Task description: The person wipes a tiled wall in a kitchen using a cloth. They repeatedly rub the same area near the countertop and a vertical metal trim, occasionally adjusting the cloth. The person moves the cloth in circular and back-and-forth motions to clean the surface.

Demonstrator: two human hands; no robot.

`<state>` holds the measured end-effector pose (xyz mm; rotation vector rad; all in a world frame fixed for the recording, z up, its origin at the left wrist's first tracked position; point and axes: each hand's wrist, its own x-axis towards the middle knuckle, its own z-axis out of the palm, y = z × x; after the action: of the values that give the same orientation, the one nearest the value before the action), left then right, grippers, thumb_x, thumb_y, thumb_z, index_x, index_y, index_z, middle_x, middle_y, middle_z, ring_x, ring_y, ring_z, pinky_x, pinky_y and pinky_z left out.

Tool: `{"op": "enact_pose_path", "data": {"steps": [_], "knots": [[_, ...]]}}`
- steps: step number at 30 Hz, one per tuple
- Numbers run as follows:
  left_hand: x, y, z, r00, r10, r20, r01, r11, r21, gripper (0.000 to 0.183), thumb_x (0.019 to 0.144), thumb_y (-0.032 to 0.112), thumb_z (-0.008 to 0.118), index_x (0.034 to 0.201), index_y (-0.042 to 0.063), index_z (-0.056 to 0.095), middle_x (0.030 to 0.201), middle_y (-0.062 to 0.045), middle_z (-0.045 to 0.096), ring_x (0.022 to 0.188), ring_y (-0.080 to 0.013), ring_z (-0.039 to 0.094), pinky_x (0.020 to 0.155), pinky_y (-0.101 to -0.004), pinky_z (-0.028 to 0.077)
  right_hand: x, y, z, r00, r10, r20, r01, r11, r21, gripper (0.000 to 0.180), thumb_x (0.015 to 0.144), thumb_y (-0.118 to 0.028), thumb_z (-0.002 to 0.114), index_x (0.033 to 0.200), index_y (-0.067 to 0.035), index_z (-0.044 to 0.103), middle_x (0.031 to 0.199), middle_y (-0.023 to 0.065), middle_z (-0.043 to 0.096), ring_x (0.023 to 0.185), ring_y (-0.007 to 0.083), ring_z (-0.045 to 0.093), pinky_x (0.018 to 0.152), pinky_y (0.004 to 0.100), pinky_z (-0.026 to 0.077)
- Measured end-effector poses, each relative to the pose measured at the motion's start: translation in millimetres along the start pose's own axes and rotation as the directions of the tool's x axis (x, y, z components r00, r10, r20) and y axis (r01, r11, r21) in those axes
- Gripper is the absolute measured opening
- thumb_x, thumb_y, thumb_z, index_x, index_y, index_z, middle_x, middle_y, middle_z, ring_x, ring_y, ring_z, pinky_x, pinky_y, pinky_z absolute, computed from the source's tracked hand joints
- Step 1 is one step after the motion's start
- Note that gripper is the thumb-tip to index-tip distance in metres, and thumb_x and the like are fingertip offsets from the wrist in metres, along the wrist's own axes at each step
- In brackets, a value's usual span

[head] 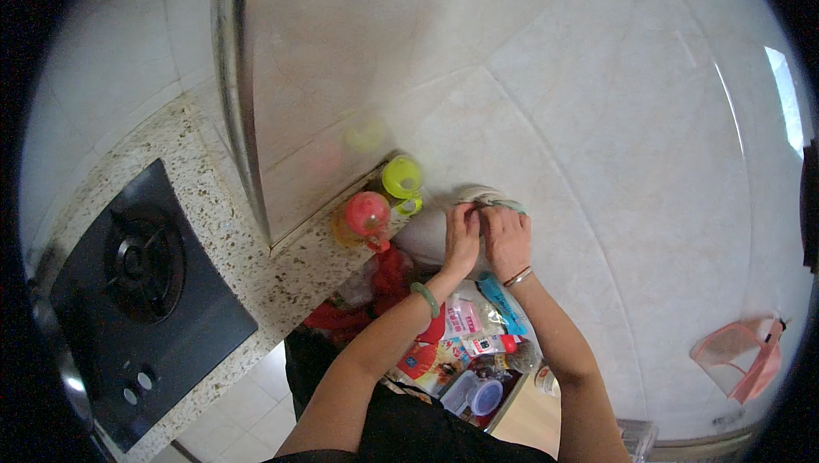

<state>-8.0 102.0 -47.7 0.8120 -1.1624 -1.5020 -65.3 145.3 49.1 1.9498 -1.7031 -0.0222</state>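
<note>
Both hands meet before me, near the tiled wall, at a whitish, soft-looking bundle (pixel 489 195) with a greenish edge. Blur leaves open whether it is a cloth or a bag. My left hand (pixel 462 239), with a green bangle on its forearm, grips the bundle's near left side. Close beside it, my right hand (pixel 510 239), wearing a silver bangle, holds the near right side. The fingertips of both hands are partly hidden. Below the hands is a heap of packaged goods, among them a blue packet (pixel 502 303) and a red-capped packet (pixel 492 344).
At left, a black gas hob (pixel 153 309) is set in a speckled stone counter (pixel 288 284). A red-lidded jug (pixel 367 214) and a yellow-green-lidded jug (pixel 402 177) stand near the counter's edge. A plastic tub (pixel 484 397) lies close to my body. A pink item (pixel 742 357) hangs at right.
</note>
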Motion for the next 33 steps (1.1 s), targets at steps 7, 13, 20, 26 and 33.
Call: {"op": "enact_pose_path", "data": {"steps": [7, 13, 20, 26, 33], "knots": [[-12, 3, 2, 0.978, 0.207, -0.038, -0.205, 0.977, 0.056, 0.03, 0.092, 0.004, 0.048, 0.122, -0.002, 0.05, 0.121, -0.022, 0.049, 0.115, -0.0399, 0.047, 0.098, -0.0433, 0.04, 22, -5, -8, 0.984, 0.176, -0.009, -0.175, 0.984, 0.028, 0.021, 0.078, -0.011, 0.064, 0.099, -0.012, 0.064, 0.109, 0.006, 0.061, 0.082, 0.0236, 0.06, 0.068, 0.0362, 0.046], [-14, -1, 7, 0.98, 0.18, 0.085, -0.191, 0.971, 0.144, 0.038, 0.087, 0.016, 0.055, 0.121, 0.001, 0.052, 0.12, -0.022, 0.051, 0.117, -0.0397, 0.046, 0.099, -0.045, 0.038, 10, -15, -16, 0.983, -0.041, -0.181, 0.073, 0.981, 0.178, 0.017, 0.075, -0.013, 0.063, 0.092, -0.012, 0.063, 0.11, 0.0026, 0.063, 0.083, 0.0208, 0.062, 0.058, 0.0327, 0.046], [-11, -38, 8, 0.916, 0.387, 0.102, -0.397, 0.843, 0.363, 0.043, 0.084, 0.028, 0.059, 0.116, 0.0, 0.054, 0.12, -0.022, 0.053, 0.116, -0.0376, 0.046, 0.102, -0.048, 0.033, 0, -19, -21, 0.99, -0.114, -0.086, 0.135, 0.943, 0.305, 0.022, 0.075, -0.01, 0.062, 0.097, -0.007, 0.061, 0.102, 0.0051, 0.062, 0.089, 0.0222, 0.058, 0.077, 0.0369, 0.043], [15, -27, -3, 0.966, 0.227, 0.124, -0.253, 0.931, 0.263, 0.03, 0.087, 0.022, 0.057, 0.109, 0.001, 0.056, 0.11, -0.022, 0.052, 0.108, -0.0371, 0.049, 0.093, -0.0433, 0.042, 10, -30, -15, 0.996, 0.085, -0.028, -0.073, 0.95, 0.304, 0.028, 0.083, -0.01, 0.062, 0.11, -0.005, 0.062, 0.104, 0.011, 0.062, 0.093, 0.0277, 0.059, 0.079, 0.0373, 0.046], [18, -31, -11, 0.989, 0.12, 0.083, -0.13, 0.983, 0.127, 0.026, 0.088, 0.016, 0.053, 0.11, 0.002, 0.055, 0.108, -0.021, 0.055, 0.103, -0.037, 0.053, 0.087, -0.0426, 0.045, 8, -46, 17, 0.942, 0.331, 0.054, -0.307, 0.787, 0.535, 0.036, 0.091, -0.015, 0.056, 0.124, -0.002, 0.057, 0.12, 0.0193, 0.056, 0.106, 0.0362, 0.054, 0.094, 0.0439, 0.042]]}}
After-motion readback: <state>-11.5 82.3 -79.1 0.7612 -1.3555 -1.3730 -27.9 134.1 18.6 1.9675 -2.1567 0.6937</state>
